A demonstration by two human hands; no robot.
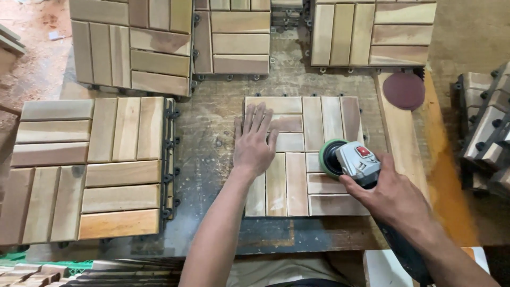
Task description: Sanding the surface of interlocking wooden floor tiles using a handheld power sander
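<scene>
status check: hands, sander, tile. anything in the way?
Left hand flat on the wooden tile, pinning it. Right hand grips the sander, green pad tilted on the tile's right half. Loose sanding disc lies clear, beyond the tile.

the wooden tile near the middle showed slats in pale tan and pinkish brown, set in blocks that alternated between upright and crosswise. the sander on it was grey with a red switch and a green-edged pad. the tile stack at left ran from cream to orange-brown, framed by black plastic. a dark maroon disc lay at far right on the scuffed grey-brown bench.
</scene>
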